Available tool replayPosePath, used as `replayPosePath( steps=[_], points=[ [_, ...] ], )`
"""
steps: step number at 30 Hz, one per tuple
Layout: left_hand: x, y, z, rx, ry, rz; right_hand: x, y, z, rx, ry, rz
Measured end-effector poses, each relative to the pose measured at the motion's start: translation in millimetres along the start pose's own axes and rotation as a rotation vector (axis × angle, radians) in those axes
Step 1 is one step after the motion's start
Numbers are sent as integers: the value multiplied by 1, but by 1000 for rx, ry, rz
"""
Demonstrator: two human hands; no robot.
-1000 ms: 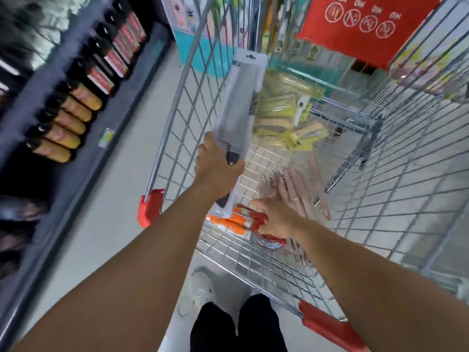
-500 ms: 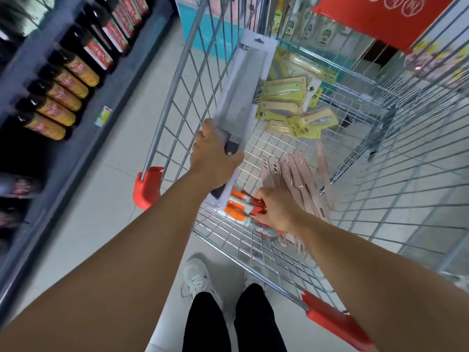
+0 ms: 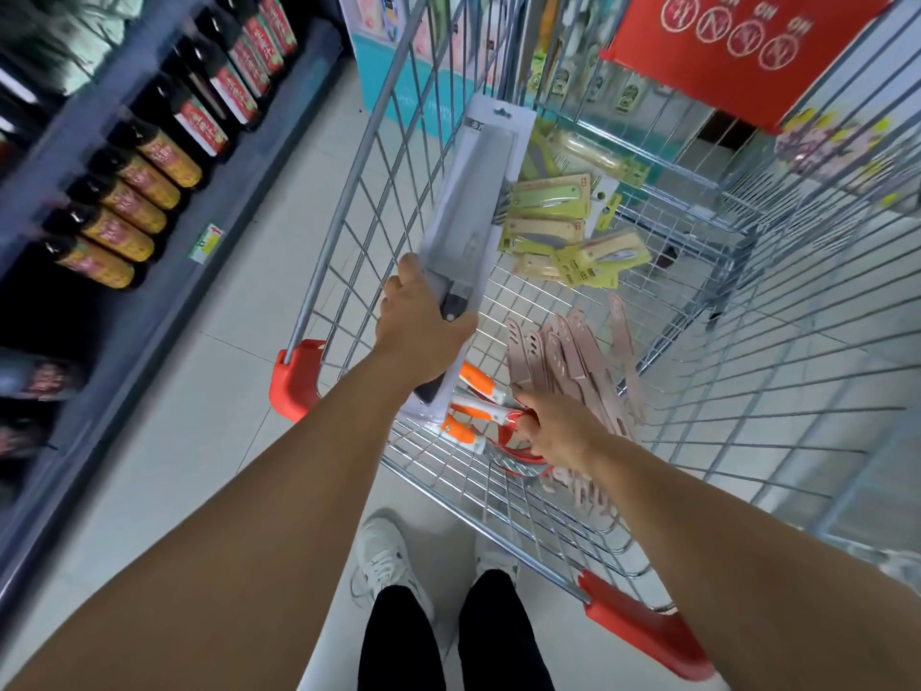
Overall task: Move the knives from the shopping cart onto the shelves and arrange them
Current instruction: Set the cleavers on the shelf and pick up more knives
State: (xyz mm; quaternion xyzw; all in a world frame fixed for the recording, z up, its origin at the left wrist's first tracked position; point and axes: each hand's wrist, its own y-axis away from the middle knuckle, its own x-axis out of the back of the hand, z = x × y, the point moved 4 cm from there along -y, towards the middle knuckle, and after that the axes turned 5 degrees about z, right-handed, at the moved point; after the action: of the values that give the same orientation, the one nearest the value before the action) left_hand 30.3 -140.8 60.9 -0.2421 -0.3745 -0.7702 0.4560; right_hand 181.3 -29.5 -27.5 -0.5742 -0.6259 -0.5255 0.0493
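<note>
The shopping cart (image 3: 697,301) is far from emptied, I judge. My left hand (image 3: 423,331) grips a boxed cleaver (image 3: 473,211) upright above it, not yet shelved. Yellow-carded knives (image 3: 558,226) and pink sheathed knives (image 3: 573,361) lie on the cart floor. My right hand (image 3: 553,431) reaches onto the orange-handled knives (image 3: 473,406); its grip I cannot tell.

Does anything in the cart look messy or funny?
A bit messy. The pink knives lie fanned in a loose heap on the cart floor, and the yellow packs sit jumbled at odd angles. The left hand holds a big packaged knife up. Nothing looks broken or spilled.
</note>
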Motion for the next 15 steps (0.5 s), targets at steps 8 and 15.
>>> replayPosePath(
  steps=[8, 15],
  points=[
    [10, 16, 21, -32, 6, 27, 27, 22, 0, -121, -120, 104],
    [32, 41, 61, -79, 27, 85, 77, 47, -21, -195, -454, 388]
  ],
)
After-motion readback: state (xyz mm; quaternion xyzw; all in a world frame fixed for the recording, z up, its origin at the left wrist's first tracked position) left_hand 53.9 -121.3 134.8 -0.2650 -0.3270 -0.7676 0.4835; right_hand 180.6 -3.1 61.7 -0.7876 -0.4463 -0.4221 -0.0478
